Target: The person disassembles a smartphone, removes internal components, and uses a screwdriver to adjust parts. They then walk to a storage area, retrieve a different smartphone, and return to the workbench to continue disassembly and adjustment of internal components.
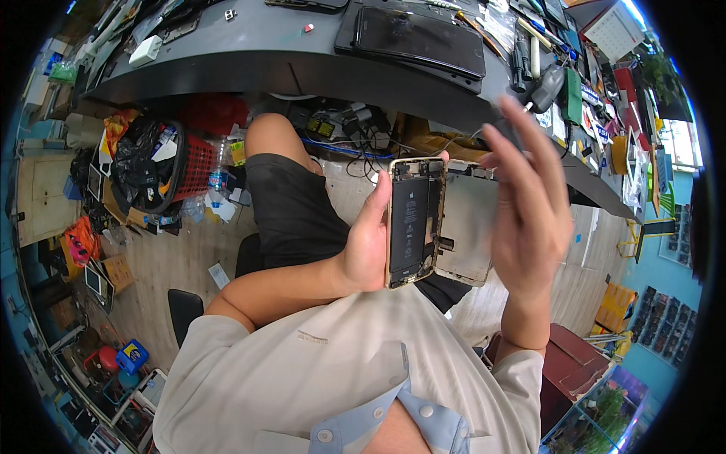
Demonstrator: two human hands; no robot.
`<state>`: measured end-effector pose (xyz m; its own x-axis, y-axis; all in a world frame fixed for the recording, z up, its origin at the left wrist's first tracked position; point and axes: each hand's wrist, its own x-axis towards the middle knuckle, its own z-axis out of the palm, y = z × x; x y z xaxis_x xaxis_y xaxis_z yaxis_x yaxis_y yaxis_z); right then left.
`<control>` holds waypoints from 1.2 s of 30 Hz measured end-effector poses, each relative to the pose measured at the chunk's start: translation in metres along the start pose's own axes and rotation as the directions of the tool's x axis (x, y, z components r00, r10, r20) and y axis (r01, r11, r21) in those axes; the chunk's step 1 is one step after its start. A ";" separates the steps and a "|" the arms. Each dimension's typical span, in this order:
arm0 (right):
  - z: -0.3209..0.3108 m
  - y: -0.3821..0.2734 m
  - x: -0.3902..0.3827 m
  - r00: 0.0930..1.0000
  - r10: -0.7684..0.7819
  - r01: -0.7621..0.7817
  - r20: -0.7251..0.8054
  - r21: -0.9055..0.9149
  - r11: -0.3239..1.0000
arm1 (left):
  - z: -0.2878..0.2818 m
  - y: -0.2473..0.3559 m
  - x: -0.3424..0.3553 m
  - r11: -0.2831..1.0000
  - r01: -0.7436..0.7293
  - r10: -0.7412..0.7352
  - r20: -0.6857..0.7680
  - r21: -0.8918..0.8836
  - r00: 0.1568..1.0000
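In front of my shirt, my left hand [364,256] grips an opened smartphone [409,227] by its left edge, thumb up along the frame. The phone stands nearly upright, with its black battery and inner parts facing me. Its screen panel [463,223] is folded out to the right like a book cover, metal backing showing. A small dark connector piece [446,244] sits near the joint between the halves. My right hand [533,219] is raised at the panel's right edge, fingers stretched and apart, slightly blurred. It overlaps the panel's edge; whether it touches is hard to tell.
Beyond my knees runs a dark desk [302,72]. On it lie a large black phone-like slab [420,41], a white adapter [146,51], screwdrivers [520,64] and cluttered tools. A red basket [198,163] of rubbish stands left; a brown case [567,359] stands right. Cables [363,125] tangle under the desk.
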<state>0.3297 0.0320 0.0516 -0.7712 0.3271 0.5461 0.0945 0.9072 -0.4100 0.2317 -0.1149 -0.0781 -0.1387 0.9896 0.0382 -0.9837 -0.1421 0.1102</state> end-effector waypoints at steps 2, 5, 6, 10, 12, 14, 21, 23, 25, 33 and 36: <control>-0.012 -0.001 -0.001 0.996 0.054 -0.052 -0.076 0.034 0.998 | 0.023 -0.001 0.004 0.998 0.007 0.003 -0.144 0.064 0.990; -0.025 0.008 -0.003 0.981 0.113 -0.101 -0.160 0.078 0.992 | 0.025 -0.001 0.002 0.998 -0.009 0.017 -0.120 0.065 0.993; -0.031 0.013 -0.003 0.974 0.137 -0.121 -0.182 0.097 0.988 | 0.022 -0.001 0.002 0.999 -0.008 0.014 -0.113 0.054 0.994; -0.045 0.050 0.014 0.935 0.216 -0.206 -0.281 0.065 0.976 | 0.019 0.002 0.001 0.997 0.030 -0.022 -0.120 0.071 0.993; -0.041 0.086 0.023 0.943 0.102 -0.140 -0.315 -0.100 0.985 | 0.025 0.002 0.002 0.996 0.058 -0.050 -0.108 0.065 0.993; -0.031 0.101 0.038 0.956 0.128 -0.162 -0.263 -0.111 0.981 | 0.026 0.003 0.002 0.996 0.069 -0.061 -0.119 0.064 0.991; 0.034 0.146 0.067 0.988 0.045 -0.088 -0.147 -0.296 0.951 | 0.015 0.004 0.000 0.997 0.032 -0.026 -0.096 0.063 0.995; 0.037 0.148 0.075 0.991 0.030 -0.076 -0.134 -0.352 0.933 | 0.016 0.005 0.000 0.997 0.019 -0.010 -0.116 0.075 0.993; 0.042 0.153 0.079 0.991 0.042 -0.087 -0.127 -0.367 0.926 | 0.015 0.005 0.000 0.999 0.016 -0.010 -0.127 0.045 0.992; 0.024 0.187 0.097 0.966 0.084 -0.184 -0.244 -0.424 0.887 | 0.013 0.006 0.001 1.000 0.025 -0.024 -0.088 0.006 0.996; 0.015 0.203 0.102 0.956 0.227 -0.293 -0.187 -0.554 0.779 | 0.012 0.006 0.002 0.999 0.030 -0.030 -0.065 -0.012 0.997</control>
<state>0.2610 0.2451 0.0131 -0.5979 0.5679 0.5657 0.6488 0.7573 -0.0744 0.2270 -0.1144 -0.0656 -0.1159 0.9928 -0.0298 -0.9886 -0.1124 0.0997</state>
